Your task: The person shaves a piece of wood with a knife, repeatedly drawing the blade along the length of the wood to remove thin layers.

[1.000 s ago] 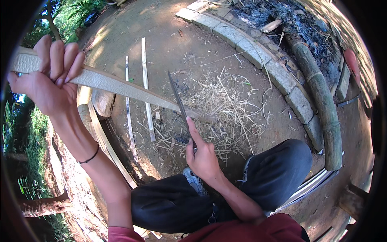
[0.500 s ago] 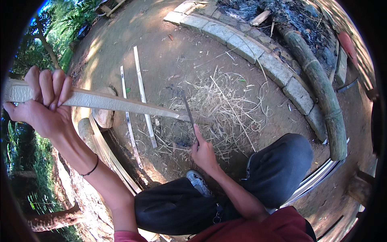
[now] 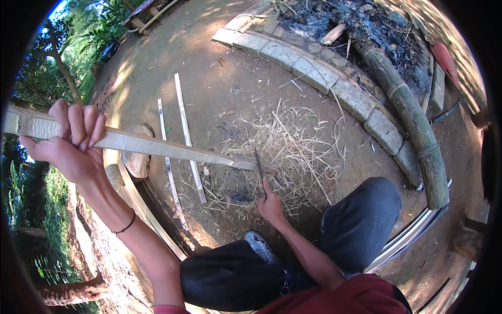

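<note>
My left hand [image 3: 78, 138], raised at the far left, is closed around a long, pale bamboo strip [image 3: 167, 149]. The strip slants down to the right, its narrower end over a heap of curly shavings [image 3: 295, 136]. A thin dark-bladed knife [image 3: 259, 166] points away from me in my right hand [image 3: 272, 208], whose fingers are wrapped around its handle. The blade crosses the strip near that far end; whether it bites into the strip I cannot tell. Most of the handle is hidden by my fingers.
Two narrow strips [image 3: 189, 136] lie on the dirt beyond my left forearm. Longer split pieces [image 3: 144, 206] rest near a cut log [image 3: 137, 157]. A curved stone border [image 3: 314, 73] edges an ash pit, with a thick bamboo pole [image 3: 413, 123] across it. My knees flank the work.
The knife and my right hand have shifted slightly right along the strip, and the blade stands more upright. My left hand has moved a little right with the strip. The view has tilted slightly.
</note>
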Motion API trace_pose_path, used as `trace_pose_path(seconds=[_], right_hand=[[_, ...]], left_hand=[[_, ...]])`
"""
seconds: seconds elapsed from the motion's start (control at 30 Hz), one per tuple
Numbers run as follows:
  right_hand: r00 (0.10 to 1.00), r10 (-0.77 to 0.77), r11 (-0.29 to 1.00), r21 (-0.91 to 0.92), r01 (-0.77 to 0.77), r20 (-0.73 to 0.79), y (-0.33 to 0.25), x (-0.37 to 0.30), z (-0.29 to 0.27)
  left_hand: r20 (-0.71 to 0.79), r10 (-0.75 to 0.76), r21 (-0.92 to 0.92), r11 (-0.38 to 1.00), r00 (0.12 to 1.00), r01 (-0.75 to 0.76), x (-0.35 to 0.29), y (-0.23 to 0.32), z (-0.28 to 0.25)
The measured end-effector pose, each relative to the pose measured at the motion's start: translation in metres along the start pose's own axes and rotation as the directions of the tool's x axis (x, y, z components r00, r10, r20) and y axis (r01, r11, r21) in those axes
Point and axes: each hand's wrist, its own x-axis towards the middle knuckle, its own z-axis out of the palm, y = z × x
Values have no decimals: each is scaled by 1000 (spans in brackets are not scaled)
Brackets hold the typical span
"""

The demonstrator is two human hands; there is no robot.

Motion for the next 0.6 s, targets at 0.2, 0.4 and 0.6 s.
trace_pose_path(seconds=[0.2,0.4,0.6], right_hand=[[998,-14,1000,20,13,55,-35,-10,-3],[999,-34,999,-22,33,-32,7,5,9],[998,-28,986,164,18,58,-63,4,-11]], left_hand=[[-38,-14,39,999,999,15,-6,6,-8],[-104,45,98,995,994,-35,-1,2,3],[-72,20,91,996,997,-13,-5,5,-8]])
